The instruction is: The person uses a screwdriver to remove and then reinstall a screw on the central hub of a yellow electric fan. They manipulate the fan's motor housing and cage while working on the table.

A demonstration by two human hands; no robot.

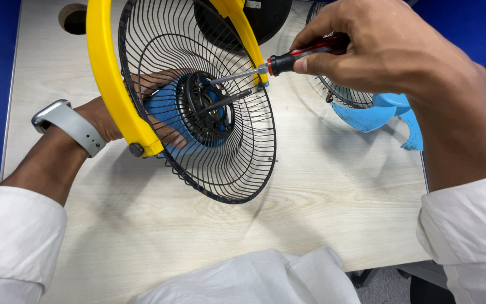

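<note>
My right hand (378, 50) grips a screwdriver (288, 59) with a red and black handle; its metal tip points into the hub of a black wire fan guard (220, 169). The guard is tilted on edge inside a yellow bracket (108, 73). Behind the wires, my left hand (158, 107) holds the blue motor housing (167, 115) at the guard's centre. A black motor shaft (226, 101) sticks out of the hub. A pale watch sits on my left wrist.
A light wooden table (322, 186) carries a blue fan blade (383, 115) and a second wire guard (338, 93) at the right. A black round base (265, 17) lies at the back. A cable hole (74, 17) is at the far left corner.
</note>
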